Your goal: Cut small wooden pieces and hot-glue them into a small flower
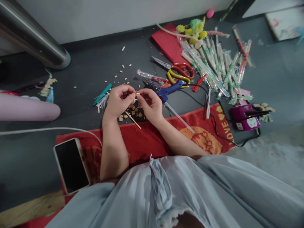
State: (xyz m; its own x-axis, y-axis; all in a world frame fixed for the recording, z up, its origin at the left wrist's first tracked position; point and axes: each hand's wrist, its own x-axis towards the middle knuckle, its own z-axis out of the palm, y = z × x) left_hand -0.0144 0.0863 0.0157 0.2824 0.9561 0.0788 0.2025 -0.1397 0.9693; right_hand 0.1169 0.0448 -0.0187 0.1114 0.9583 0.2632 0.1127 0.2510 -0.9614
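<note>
Smartphone (71, 166), white-edged, screen dark, laid at the left end of a red towel (147, 142). Teal tassel (102, 95), left on the dark floor just beside the wrist. Left hand (120, 99), fingertips drawn in toward the right's; whether anything is gripped by it cannot be told. Thin wooden stick (133, 120), slanted below the fingers, its upper end hidden. Short pale rod piece (137, 94), held up between the two hands' fingertips, above scattered brown flat pieces (135, 110). Right hand (151, 103), thumb and forefinger closed on that piece. By judgement, the small part is being fitted or adjusted, and a light, steady pinch with fine alignment is called for next. Blue glue gun (169, 91), rested just beside the right hand, a translucent glue stick (180, 117) extended from its rear. Scissors (174, 66), red- and yellow-handled, laid beyond the gun. Plastic-wrapped stick bundles (213, 63), heaped farther right. Purple power socket (244, 117), set near the towel's right end, with a black plug inserted.
</note>
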